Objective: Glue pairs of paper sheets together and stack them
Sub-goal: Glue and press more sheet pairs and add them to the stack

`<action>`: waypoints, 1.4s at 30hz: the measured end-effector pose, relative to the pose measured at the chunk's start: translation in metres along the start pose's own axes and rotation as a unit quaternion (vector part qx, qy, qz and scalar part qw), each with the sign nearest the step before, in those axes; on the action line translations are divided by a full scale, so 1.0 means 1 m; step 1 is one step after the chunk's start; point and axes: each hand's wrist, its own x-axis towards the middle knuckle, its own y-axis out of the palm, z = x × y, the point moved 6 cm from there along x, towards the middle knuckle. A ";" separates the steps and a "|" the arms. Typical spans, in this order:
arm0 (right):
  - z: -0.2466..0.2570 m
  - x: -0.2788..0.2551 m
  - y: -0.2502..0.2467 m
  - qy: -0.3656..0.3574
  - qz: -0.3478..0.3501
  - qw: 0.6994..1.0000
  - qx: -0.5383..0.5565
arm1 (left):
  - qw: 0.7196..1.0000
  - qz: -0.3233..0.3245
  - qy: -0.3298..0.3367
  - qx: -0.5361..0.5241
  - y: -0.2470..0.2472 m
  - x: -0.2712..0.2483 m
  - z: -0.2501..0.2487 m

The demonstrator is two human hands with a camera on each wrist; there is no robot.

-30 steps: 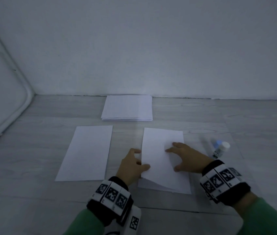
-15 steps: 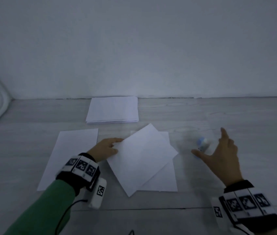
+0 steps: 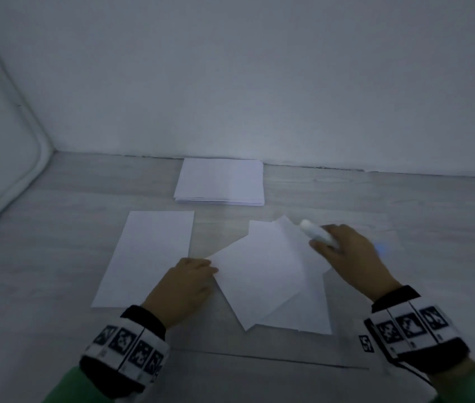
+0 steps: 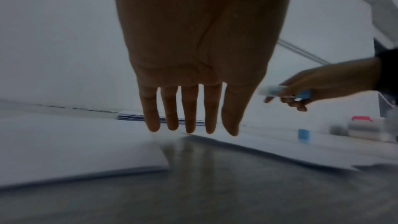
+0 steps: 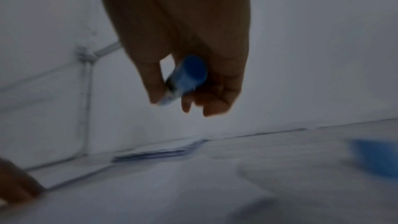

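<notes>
Since a moment ago, my right hand [image 3: 349, 257] has picked up the glue stick [image 3: 316, 232], fingers curled round it. Skewed top sheet [image 3: 259, 269] lies at eight o'clock from it, long axis two-to-eight, left hand [image 3: 184, 283] flat, touching its corner.

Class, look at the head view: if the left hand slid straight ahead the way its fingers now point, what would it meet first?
Probably the corner of the skewed top sheet, which the left hand already seems to touch at its fingertips; depth there is unclear.
</notes>
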 end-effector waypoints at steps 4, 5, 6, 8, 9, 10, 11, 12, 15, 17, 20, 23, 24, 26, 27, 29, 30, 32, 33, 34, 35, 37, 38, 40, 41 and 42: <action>0.050 0.019 0.055 -0.020 0.200 0.978 0.063 | 0.992 0.093 0.006 0.088 0.011 -0.010 0.002; 0.063 0.024 0.062 -0.040 0.201 0.975 0.087 | 0.989 0.108 0.001 0.099 0.011 -0.011 0.002; 0.074 0.028 0.066 -0.059 0.179 0.976 0.108 | 0.987 0.120 0.000 0.110 0.011 -0.012 0.001; 0.091 0.037 0.069 -0.073 0.115 0.980 0.147 | 0.982 0.136 -0.001 0.134 0.010 -0.012 -0.001; 0.097 0.040 0.072 -0.076 0.092 0.980 0.159 | 0.979 0.142 -0.002 0.143 0.008 -0.011 -0.001; 0.103 0.041 0.075 -0.083 0.079 0.980 0.162 | 0.978 0.147 -0.005 0.149 0.008 -0.011 -0.001; 0.109 0.042 0.080 -0.093 0.074 0.980 0.157 | 0.977 0.153 -0.007 0.151 0.007 -0.011 -0.001; 0.114 0.042 0.085 -0.105 0.076 0.981 0.145 | 0.975 0.160 -0.007 0.153 0.007 -0.011 -0.001; 0.124 0.039 0.103 -0.150 0.117 0.978 0.083 | 0.972 0.171 -0.003 0.164 0.007 -0.012 0.000; 0.126 0.036 0.111 -0.168 0.142 0.974 0.063 | 0.969 0.173 -0.002 0.176 0.005 -0.011 -0.002; 0.125 0.033 0.116 -0.182 0.157 0.970 0.048 | 0.966 0.170 0.000 0.194 0.002 -0.008 -0.004; 0.117 0.033 0.112 -0.177 0.148 0.972 0.039 | 0.963 0.162 0.008 0.218 0.000 -0.007 -0.006; 0.113 0.034 0.109 -0.171 0.141 0.975 0.032 | 0.962 0.159 0.011 0.223 0.000 -0.007 -0.007; 0.102 0.038 0.102 -0.153 0.123 0.980 0.029 | 0.960 0.157 0.014 0.230 -0.001 -0.007 -0.008; 0.096 0.041 0.097 -0.144 0.115 0.982 0.032 | 0.960 0.157 0.015 0.232 -0.001 -0.007 -0.008; 0.083 0.047 0.089 -0.129 0.102 0.986 0.032 | 0.961 0.155 0.015 0.230 -0.002 -0.006 -0.008; 0.076 0.050 0.085 -0.122 0.095 0.988 0.030 | 0.961 0.154 0.015 0.228 -0.001 -0.007 -0.008; 0.062 0.058 0.077 -0.104 0.080 0.991 0.028 | 0.962 0.151 0.016 0.228 -0.001 -0.007 -0.008; 0.055 0.062 0.074 -0.093 0.074 0.992 0.028 | 0.962 0.151 0.016 0.229 -0.001 -0.007 -0.008; 0.047 0.066 0.071 -0.083 0.070 0.994 0.028 | 0.962 0.151 0.016 0.229 -0.001 -0.007 -0.008; 0.040 0.070 0.068 -0.076 0.065 0.995 0.026 | 0.962 0.151 0.016 0.229 -0.001 -0.007 -0.007; 0.027 0.077 0.063 -0.061 0.050 0.997 0.020 | 0.962 0.152 0.015 0.228 -0.001 -0.007 -0.008; 0.021 0.080 0.059 -0.055 0.041 0.997 0.019 | 0.962 0.153 0.015 0.228 -0.001 -0.008 -0.008; 0.011 0.085 0.052 -0.040 0.025 0.999 0.011 | 0.962 0.155 0.015 0.227 -0.002 -0.008 -0.008; 0.008 0.087 0.049 -0.032 0.020 0.999 0.002 | 0.962 0.155 0.017 0.225 -0.002 -0.008 -0.009; 0.005 0.089 0.047 -0.026 0.016 0.999 -0.012 | 0.963 0.154 0.018 0.219 -0.003 -0.008 -0.009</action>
